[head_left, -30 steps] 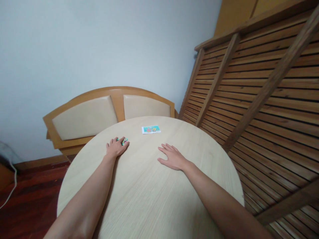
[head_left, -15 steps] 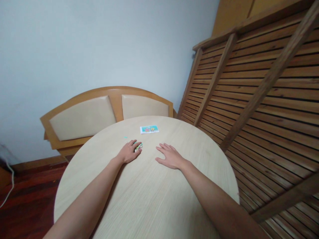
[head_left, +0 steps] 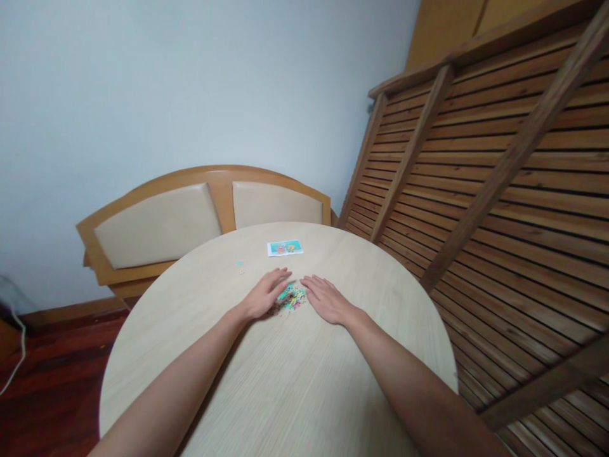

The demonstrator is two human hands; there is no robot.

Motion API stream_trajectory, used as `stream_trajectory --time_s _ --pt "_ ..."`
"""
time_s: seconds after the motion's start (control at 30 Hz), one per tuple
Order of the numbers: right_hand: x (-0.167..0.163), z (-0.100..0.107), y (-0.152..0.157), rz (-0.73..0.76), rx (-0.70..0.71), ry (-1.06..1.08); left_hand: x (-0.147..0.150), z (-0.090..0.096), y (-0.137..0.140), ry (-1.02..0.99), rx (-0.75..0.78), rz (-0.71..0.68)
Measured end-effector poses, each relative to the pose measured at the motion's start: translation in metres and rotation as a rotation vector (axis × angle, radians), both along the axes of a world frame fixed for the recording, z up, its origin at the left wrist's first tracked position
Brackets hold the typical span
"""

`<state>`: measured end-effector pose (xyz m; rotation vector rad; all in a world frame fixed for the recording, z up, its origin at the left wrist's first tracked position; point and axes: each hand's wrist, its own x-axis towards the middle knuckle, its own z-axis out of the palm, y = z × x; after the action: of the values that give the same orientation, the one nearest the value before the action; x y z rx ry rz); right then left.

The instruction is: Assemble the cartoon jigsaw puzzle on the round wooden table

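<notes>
Your left hand [head_left: 264,296] lay low over the bench [head_left: 266,393], thumb apart from outstretched fingers, with two stray pieces [head_left: 240,263] to its far left. Farther off, past your fingertips, a picture card [head_left: 287,248] lay flat. Between your hands sat a heap of small colourful pieces [head_left: 293,298]; left-hand contact could not be told. Just right of it, your right hand [head_left: 326,298] was palm down, fingers extended.
</notes>
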<state>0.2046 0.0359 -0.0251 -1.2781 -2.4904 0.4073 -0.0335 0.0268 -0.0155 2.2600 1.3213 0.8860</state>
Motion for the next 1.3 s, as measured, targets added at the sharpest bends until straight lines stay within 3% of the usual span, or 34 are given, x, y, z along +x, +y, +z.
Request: stream_trajectory --time_s 0.07,0.17,0.3,0.47,0.73,0.87,1.03,1.3 --pt "0.0 0.001 -0.001 -0.004 -0.009 -0.006 -0.016 0.003 0.015 -0.084 0.008 0.157" --pt "0.0 0.004 -0.002 -0.013 -0.019 0.002 -0.046 0.003 0.039 0.089 -0.023 0.446" --pt "-0.001 0.005 -0.003 -0.006 -0.013 0.008 -0.067 -0.004 0.059 0.236 -0.118 0.544" --pt "-0.002 0.006 0.0 -0.001 -0.006 0.017 -0.045 -0.015 0.056 0.466 -0.041 0.281" --pt "0.001 0.017 -0.009 0.175 0.01 0.07 0.004 -0.011 0.004 0.36 -0.192 -0.041" --pt "0.003 0.021 -0.013 0.285 0.075 0.131 0.013 -0.007 -0.017 0.245 -0.161 -0.092" --pt "0.006 0.019 -0.01 0.302 0.097 0.191 0.008 -0.003 -0.028 0.09 -0.06 -0.104" --pt "0.012 0.026 -0.009 0.303 0.079 0.23 -0.001 0.008 -0.037 0.189 0.181 -0.244"
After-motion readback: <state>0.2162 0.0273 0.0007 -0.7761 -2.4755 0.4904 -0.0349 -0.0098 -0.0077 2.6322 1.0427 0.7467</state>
